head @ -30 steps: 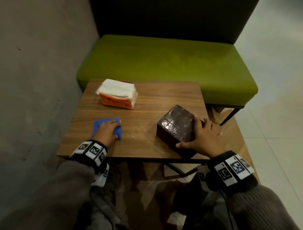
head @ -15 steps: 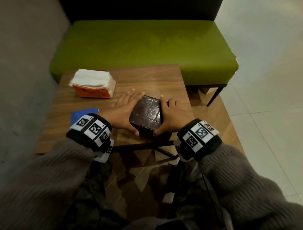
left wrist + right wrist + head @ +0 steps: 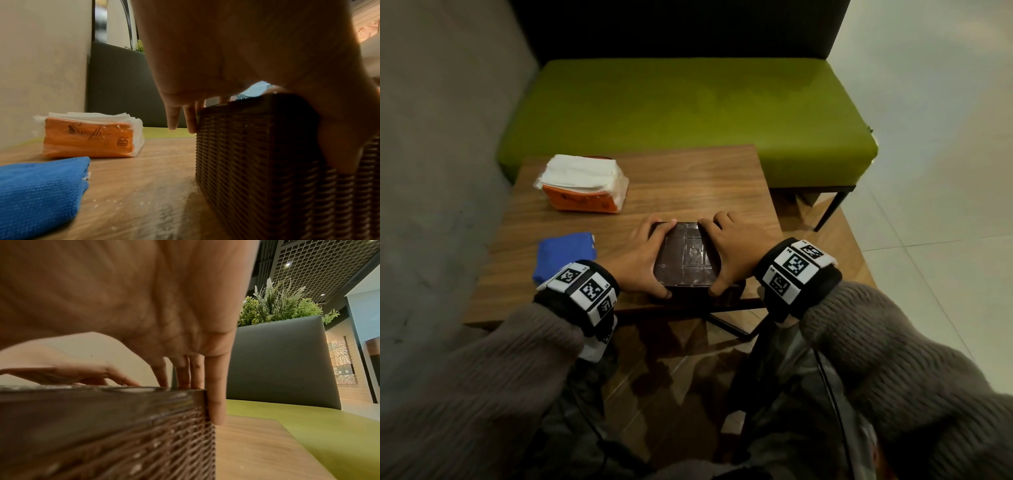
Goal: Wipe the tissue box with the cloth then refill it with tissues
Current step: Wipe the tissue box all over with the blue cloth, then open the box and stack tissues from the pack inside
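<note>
The dark brown woven tissue box (image 3: 686,255) (image 3: 257,154) (image 3: 115,431) stands near the front edge of the wooden table (image 3: 698,185), its plain dark panel facing up. My left hand (image 3: 643,255) (image 3: 236,68) grips its left side, fingers hooked over the far edge and thumb on the near one. On the right side my right hand (image 3: 734,250) (image 3: 164,337) grips it the same way. The folded blue cloth (image 3: 565,253) (image 3: 39,193) lies on the table left of the box, with no hand on it. An orange pack of white tissues (image 3: 585,188) (image 3: 90,134) lies at the table's far left.
A green upholstered bench (image 3: 688,113) with a dark backrest stands behind the table. A grey wall (image 3: 441,171) runs along the left. Tiled floor (image 3: 935,171) lies to the right. White crumbs dot the tabletop between cloth and box. Plants (image 3: 279,305) rise behind the backrest.
My left hand left the blue cloth and came over to the tissue box. The box slid left toward the table's middle, and both hands now clamp its sides.
</note>
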{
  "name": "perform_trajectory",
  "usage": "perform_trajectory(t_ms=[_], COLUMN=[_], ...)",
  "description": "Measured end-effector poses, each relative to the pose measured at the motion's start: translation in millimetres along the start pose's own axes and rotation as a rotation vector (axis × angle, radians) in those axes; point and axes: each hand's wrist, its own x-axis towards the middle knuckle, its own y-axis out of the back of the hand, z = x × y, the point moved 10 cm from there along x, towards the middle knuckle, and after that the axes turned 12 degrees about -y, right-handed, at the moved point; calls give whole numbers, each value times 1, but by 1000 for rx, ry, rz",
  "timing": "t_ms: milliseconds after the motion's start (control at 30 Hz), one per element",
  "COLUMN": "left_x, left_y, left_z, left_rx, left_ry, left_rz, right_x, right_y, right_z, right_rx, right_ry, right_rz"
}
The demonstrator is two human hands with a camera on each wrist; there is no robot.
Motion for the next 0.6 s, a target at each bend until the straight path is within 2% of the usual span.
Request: perform_trajectory(t_ms=[167, 400, 600], left_x=[-4, -4, -3], left_y=[-1, -5, -6], left_z=[3, 0, 5], left_rx=[41, 158, 188], left_ry=[39, 69, 77], left_rz=[-16, -45, -137], right_x=[3, 4, 10], right_y=[0, -24, -9], right_z=[-2, -13, -11], right_rx=[-68, -167, -140], right_ry=[19, -76, -12], right_rz=[-11, -58, -115])
